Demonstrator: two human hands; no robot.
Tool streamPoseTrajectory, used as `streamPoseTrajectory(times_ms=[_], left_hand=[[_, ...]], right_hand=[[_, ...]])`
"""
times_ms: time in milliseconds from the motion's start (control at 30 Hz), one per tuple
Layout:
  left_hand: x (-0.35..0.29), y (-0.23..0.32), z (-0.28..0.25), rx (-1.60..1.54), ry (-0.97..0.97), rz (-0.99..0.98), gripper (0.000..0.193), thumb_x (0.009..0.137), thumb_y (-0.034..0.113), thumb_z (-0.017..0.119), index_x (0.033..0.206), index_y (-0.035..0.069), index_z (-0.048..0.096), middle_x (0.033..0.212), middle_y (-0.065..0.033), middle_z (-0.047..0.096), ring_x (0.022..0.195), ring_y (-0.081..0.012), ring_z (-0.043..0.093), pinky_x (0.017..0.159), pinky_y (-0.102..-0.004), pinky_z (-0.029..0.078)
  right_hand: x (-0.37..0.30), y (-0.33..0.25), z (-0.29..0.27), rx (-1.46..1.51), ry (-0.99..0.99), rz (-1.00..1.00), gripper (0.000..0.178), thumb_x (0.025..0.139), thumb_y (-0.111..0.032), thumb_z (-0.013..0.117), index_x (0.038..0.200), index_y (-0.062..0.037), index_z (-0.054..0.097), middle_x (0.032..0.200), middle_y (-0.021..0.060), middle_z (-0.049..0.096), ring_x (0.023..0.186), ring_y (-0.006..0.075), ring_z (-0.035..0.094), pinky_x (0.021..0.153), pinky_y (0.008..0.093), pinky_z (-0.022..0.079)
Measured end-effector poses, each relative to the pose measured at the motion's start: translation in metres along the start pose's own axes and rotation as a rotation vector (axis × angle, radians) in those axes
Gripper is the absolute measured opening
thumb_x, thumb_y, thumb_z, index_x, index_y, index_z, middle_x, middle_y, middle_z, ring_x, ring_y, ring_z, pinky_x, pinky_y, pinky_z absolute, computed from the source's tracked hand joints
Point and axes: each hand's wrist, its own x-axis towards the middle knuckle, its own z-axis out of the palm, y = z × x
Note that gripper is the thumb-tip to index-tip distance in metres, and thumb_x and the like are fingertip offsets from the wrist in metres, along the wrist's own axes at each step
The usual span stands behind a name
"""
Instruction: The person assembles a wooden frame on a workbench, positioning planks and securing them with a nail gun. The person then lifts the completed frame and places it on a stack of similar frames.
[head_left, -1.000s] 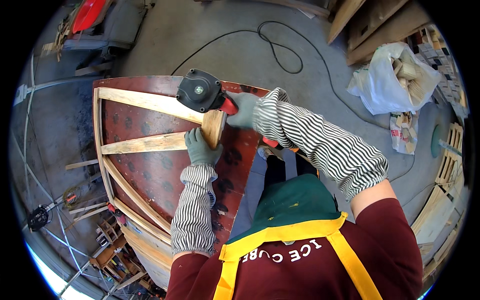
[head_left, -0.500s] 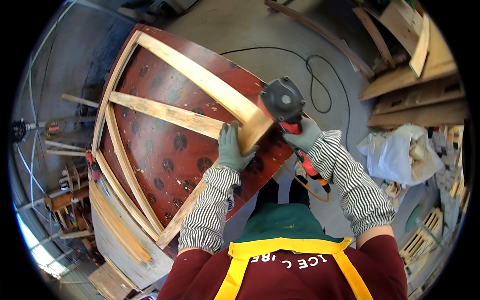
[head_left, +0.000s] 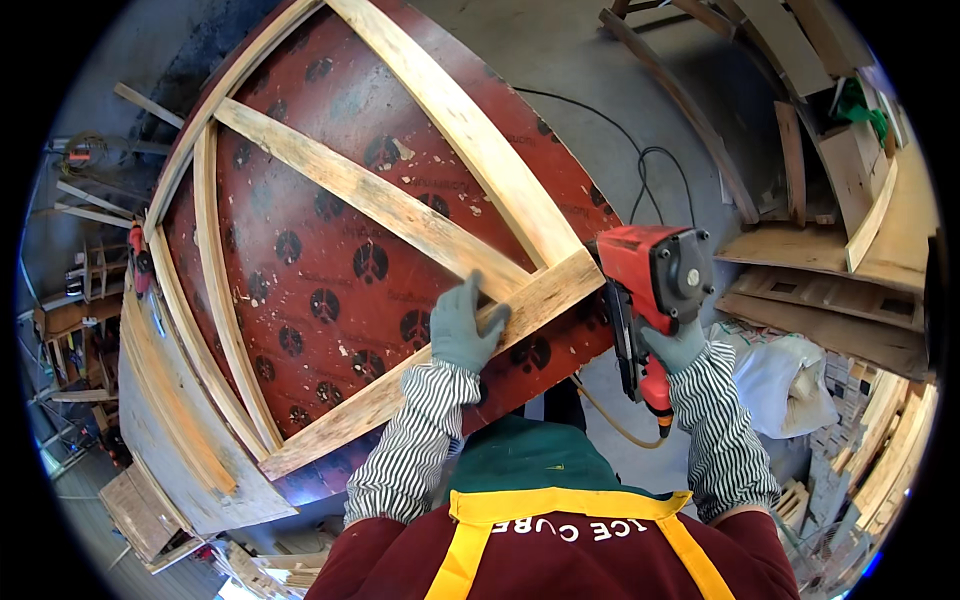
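My gloved right hand [head_left: 673, 347] is closed round the handle of a red and black nail gun [head_left: 655, 262], an air tool with a hose at its base. Its nose is beside the right end of a pale wooden slat [head_left: 345, 420] along the near side of a dark red panel [head_left: 330, 260]. My gloved left hand [head_left: 465, 332] rests on that slat, fingers stretched and thumb apart, the fingertips by a diagonal slat [head_left: 370, 190]. Another long slat [head_left: 460, 130] meets the near slat close to the gun. Contact between nose and wood is not clear.
An air hose [head_left: 610, 415] curves below the gun. A black cable [head_left: 645, 160] loops on the floor beyond the panel. Wooden boards [head_left: 830, 250] and a white sack [head_left: 780, 375] stand at the right. Loose strips [head_left: 170, 385] lie on a grey board at the left.
The nail gun has moved right and down, turning its red side into view, off the slat corner. My view has shifted closer over the panel. My left hand stays on the near slat.
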Motion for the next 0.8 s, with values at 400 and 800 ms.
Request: streamPoseTrajectory(times_ms=[400, 800], left_hand=[[-0.007, 0.016, -0.003, 0.110, -0.108, 0.133, 0.095, 0.061, 0.038, 0.083, 0.140, 0.008, 0.040, 0.118, -0.0145, 0.049, 0.111, -0.0313, 0.048, 0.093, -0.0460, 0.038], [-0.016, 0.010, 0.006, 0.073, -0.092, 0.100, 0.091, 0.059, 0.026, 0.084, 0.137, 0.009, 0.042, 0.121, -0.0157, 0.048, 0.114, -0.0337, 0.048, 0.094, -0.0463, 0.038]], right_hand=[[-0.003, -0.021, -0.002, -0.046, -0.128, 0.205, 0.029, 0.081, -0.006, 0.063, 0.110, -0.0058, 0.058, 0.083, 0.0056, 0.062, 0.068, 0.0134, 0.062, 0.060, 0.0296, 0.052], [-0.011, -0.013, 0.008, -0.050, -0.080, 0.182, 0.036, 0.077, -0.006, 0.064, 0.112, -0.0039, 0.057, 0.091, 0.0074, 0.063, 0.078, 0.0181, 0.062, 0.069, 0.0318, 0.052]])
